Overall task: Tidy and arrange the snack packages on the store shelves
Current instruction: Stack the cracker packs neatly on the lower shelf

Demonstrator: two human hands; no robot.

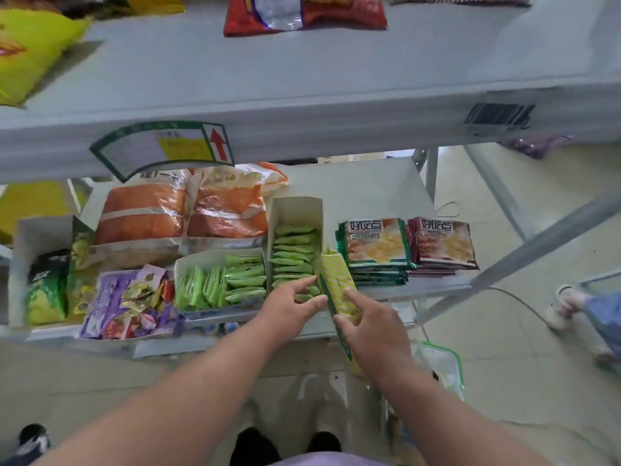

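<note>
Head view, lower white metal shelf [369,183] in a store aisle. Left hand [292,307] at the near end of the tall white cardboard box [295,210], fingertips curled onto the small green snack sachets [292,250] stacked inside, apparently pinching or nudging one. Right hand [366,327] gripping a long yellow-and-white striped pack with a dark green edge [337,280], held tilted, upper end just beside the box's right wall, lower end hanging off the shelf front. Second low white carton of green sachets [218,280] lying sideways just left of the box. Right of the box: two stacks of flat square packets, green-edged [376,245] and maroon-edged [443,243], both printed with large white Chinese characters, probably "好吃点"; smaller print too blurred. Behind: two orange foil bags [181,213], writing unreadable. Far left: purple bag of mixed candies [131,304]. Upper shelf edge: green-bordered price tag with a red up arrow [168,146], barcode sticker [497,114], text not legible. Risks: striped pack overhanging the edge, likely to slide to the floor if grip loosens; pushing it in beside the box could shove the box sideways into the packet stacks and topple them; sachets loosely stacked, careless nudge likely to spill them over the low front.
</note>
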